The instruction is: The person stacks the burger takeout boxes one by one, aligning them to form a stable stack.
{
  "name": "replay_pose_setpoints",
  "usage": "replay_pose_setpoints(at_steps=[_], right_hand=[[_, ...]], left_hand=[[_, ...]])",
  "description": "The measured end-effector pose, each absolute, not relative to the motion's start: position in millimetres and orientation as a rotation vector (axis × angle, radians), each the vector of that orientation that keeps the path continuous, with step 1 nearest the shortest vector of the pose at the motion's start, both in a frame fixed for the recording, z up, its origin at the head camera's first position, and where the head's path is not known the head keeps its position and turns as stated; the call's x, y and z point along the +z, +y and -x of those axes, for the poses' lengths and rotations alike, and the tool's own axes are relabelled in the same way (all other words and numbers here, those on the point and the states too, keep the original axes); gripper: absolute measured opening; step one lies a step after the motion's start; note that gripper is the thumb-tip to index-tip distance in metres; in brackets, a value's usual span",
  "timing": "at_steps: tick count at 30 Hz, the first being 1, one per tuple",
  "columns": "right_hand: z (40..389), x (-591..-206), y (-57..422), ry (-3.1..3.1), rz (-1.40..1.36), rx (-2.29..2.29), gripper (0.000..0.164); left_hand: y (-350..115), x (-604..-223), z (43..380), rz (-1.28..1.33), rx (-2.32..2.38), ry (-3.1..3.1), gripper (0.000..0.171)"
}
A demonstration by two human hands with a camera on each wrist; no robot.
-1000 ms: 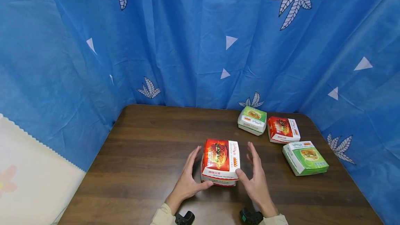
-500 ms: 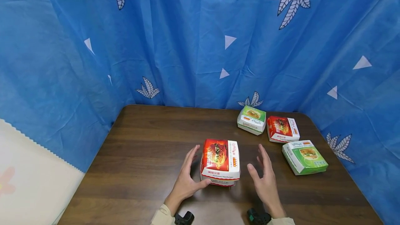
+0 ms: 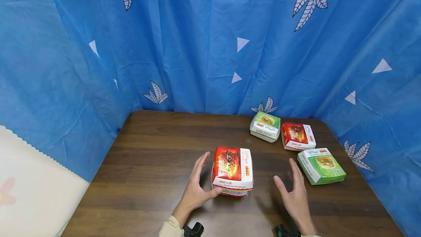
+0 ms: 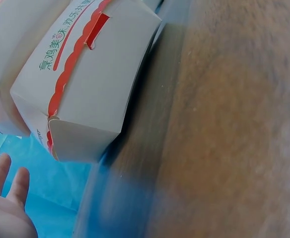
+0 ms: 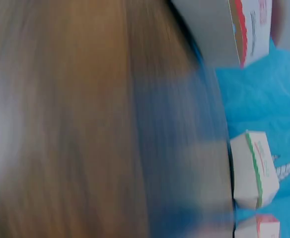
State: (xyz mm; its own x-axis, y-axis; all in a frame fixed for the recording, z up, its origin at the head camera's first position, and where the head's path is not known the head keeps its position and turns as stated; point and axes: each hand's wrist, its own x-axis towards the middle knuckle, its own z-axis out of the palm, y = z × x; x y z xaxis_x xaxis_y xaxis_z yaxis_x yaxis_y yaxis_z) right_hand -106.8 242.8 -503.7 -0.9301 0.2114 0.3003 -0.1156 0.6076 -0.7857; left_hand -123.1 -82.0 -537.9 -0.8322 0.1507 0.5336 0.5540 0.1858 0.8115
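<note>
A red-topped hamburger box (image 3: 230, 167) sits stacked on another burger box (image 3: 234, 193) in the middle of the table. In the left wrist view the lower box (image 4: 98, 69) shows a red scalloped edge. To the left of the stack is my left hand (image 3: 194, 191), its fingers extended. Its thumb reaches the stack's front left corner; whether it touches cannot be made out. My right hand (image 3: 296, 198) is apart from the stack, on its right, fingers spread and holding nothing. It is between the stack and a green burger box (image 3: 323, 166).
At the back right stand a smaller green burger box (image 3: 265, 127) and a red burger box (image 3: 298, 136), side by side. The dark wooden table (image 3: 154, 145) has a blue curtain (image 3: 197, 46) hanging behind it. A pale cloth (image 3: 33, 182) hangs at the left.
My right hand has moved away from the stack, to the right and slightly toward me. The left hand and all the boxes have stayed practically where they were.
</note>
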Motion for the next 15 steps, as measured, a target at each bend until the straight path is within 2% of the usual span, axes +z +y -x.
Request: replay_pose_setpoints(at_steps=[9,15], right_hand=[[106.3,-498.5,267.1,-2.492,0.260,1.245,0.091],[106.3,-504.9,279.9,-2.410,0.297,1.182,0.090]], left_hand=[[-82.1,-532.9,122.4,0.692,-1.656,-2.111,0.107],[-81.2,-530.0,121.8,0.704,-1.660,-2.103,0.107]])
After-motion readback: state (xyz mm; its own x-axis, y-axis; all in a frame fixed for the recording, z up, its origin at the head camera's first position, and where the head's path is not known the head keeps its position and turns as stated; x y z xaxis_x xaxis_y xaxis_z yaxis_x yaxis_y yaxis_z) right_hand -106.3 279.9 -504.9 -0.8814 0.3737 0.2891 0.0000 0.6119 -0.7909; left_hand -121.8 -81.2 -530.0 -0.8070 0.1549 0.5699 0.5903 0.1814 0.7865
